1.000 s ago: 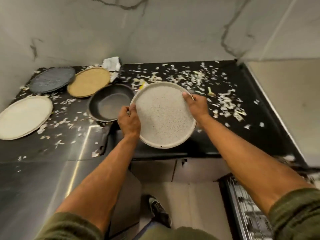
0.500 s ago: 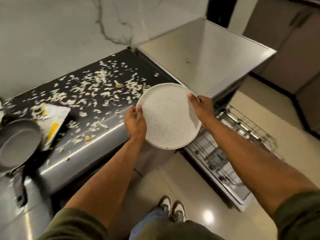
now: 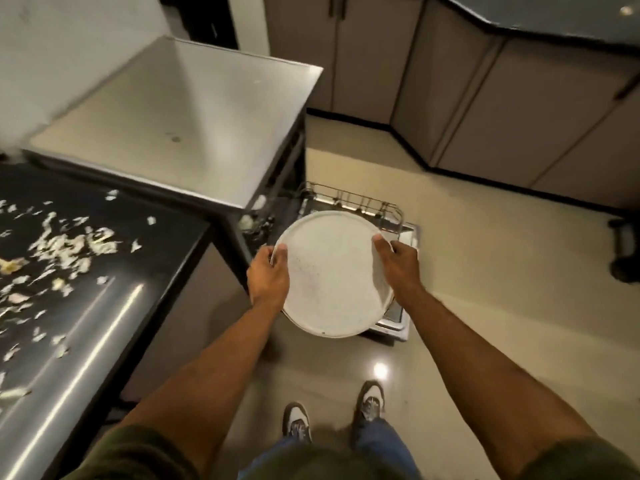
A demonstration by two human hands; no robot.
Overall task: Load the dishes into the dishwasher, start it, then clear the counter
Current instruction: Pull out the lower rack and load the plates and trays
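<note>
Head camera: we hold the plate [image 3: 332, 275] over the dishwasher rack [image 3: 363, 204], face up toward us. Our left hand [image 3: 268, 275] grips its left rim, our right hand [image 3: 398, 263] the right rim, thumbs on top. The dishwasher rack lies straight below, equally near both hands; we judge the plate must tip upright to slot in.

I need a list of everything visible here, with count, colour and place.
plate: one, speckled white, held above the dishwasher rack
dishwasher rack: one, grey wire, pulled out, behind the plate
steel top: one, silver, left of the rack
counter: one, black, far left
scraps: many, whitish, scattered on the counter
cabinets: several, grey-brown, upper right
floor: one, beige, below
shoes: two, grey-white, bottom centre
left hand: one, grips the plate's left rim
right hand: one, grips the plate's right rim
</note>
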